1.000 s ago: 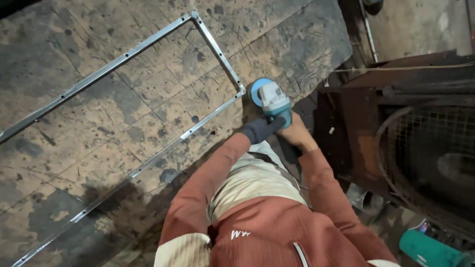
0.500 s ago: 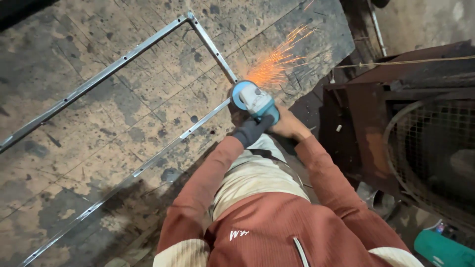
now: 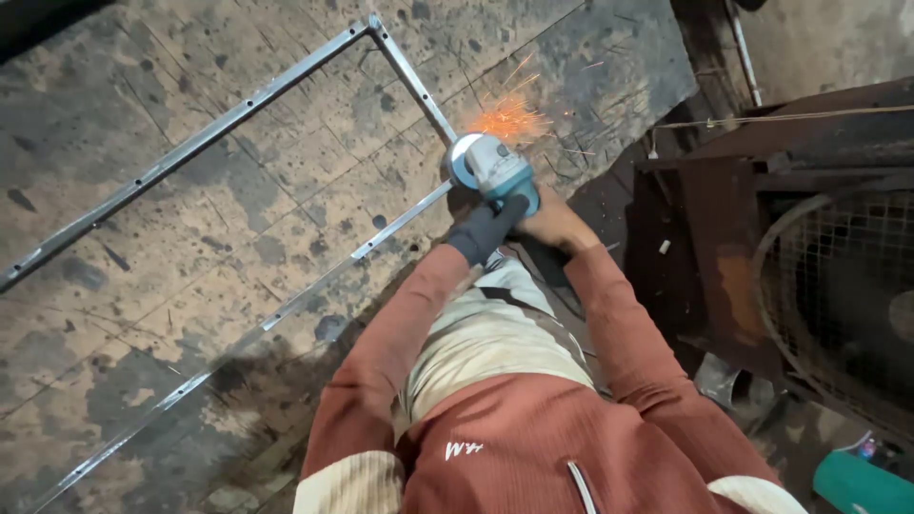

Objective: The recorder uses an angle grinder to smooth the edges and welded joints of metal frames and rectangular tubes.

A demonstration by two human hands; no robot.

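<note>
Seen from above, a person in a rust-red top bends over a worn, stained wooden work surface (image 3: pixel 190 238). On it lies a long rectangular frame of thin grey metal bars with holes (image 3: pixel 314 276), its far corner near the surface's right edge. The left hand (image 3: pixel 486 228), in a dark glove, is wrapped around the body of a teal and grey angle grinder (image 3: pixel 490 167); the bare right hand (image 3: pixel 557 224) grips the rear of the tool from the other side. The grinder's disc presses on the frame's near right corner joint, and orange sparks (image 3: pixel 509 116) fly toward the surface's right edge.

Grinding looks to be under way at this one corner (the joint itself is hidden by the tool). Whether the other corners are already dressed cannot be told.
</note>
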